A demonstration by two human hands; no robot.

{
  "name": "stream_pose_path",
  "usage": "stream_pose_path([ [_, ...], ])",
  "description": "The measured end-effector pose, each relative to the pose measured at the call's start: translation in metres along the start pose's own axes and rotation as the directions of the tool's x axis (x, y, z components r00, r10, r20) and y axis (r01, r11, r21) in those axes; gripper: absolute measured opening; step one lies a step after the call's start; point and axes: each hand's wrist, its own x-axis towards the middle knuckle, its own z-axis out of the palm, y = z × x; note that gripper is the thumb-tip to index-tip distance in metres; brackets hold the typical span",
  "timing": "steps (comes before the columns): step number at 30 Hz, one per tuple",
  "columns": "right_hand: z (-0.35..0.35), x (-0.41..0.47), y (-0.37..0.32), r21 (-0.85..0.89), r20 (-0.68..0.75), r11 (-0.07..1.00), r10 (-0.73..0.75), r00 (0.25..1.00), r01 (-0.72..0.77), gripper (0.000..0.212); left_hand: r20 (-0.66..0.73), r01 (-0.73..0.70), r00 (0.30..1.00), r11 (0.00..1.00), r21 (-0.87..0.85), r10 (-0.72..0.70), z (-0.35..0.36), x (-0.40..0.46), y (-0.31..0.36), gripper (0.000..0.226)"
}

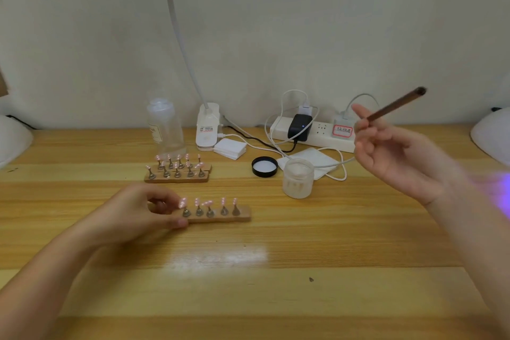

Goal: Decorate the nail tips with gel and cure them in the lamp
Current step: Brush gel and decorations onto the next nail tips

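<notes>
A wooden strip (220, 217) carrying several pink nail tips (210, 204) on small metal stands lies on the desk left of centre. My left hand (143, 211) grips its left end between fingers and thumb. My right hand (397, 157) is raised at the right, blurred, and pinches a brown brush handle (397, 105) that points up and to the right. An open frosted gel jar (298, 178) stands between the hands, its black lid (264, 166) lying beside it. A white curing lamp (494, 135) sits at the right edge, with a purple glow (499, 188) just below it.
Two more wooden strips of pink tips (178, 172) lie behind the held one. A clear bottle (165, 127), the desk lamp base (207, 127), white pads (229, 148), a power strip (311, 132) with plugs and cables line the back. Another white dome (13, 138) sits far left.
</notes>
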Motion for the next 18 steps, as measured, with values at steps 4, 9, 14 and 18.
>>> stream_pose_path([
  [4, 0.0, 0.002, 0.005, 0.086, -0.042, 0.995, -0.048, 0.998, 0.051, 0.029, 0.109, -0.133, 0.986, 0.991, 0.026, 0.13, 0.03, 0.002, 0.03, 0.017],
  [9, 0.011, 0.004, 0.008, -0.141, -0.185, 0.989, -0.067, 0.981, 0.041, 0.016, 0.147, -0.22, 0.967, 0.974, 0.053, 0.21, 0.07, 0.018, 0.063, 0.019],
  [14, 0.013, 0.001, 0.006, -0.347, -0.279, 0.937, -0.082, 0.957, -0.021, 0.06, 0.133, -0.219, 0.968, 0.976, 0.016, 0.215, 0.094, 0.033, 0.081, 0.018],
  [18, 0.014, 0.001, 0.007, -0.403, -0.31, 0.912, -0.061, 0.949, -0.073, 0.063, 0.12, -0.199, 0.973, 0.98, -0.005, 0.198, 0.102, 0.039, 0.084, 0.016],
])
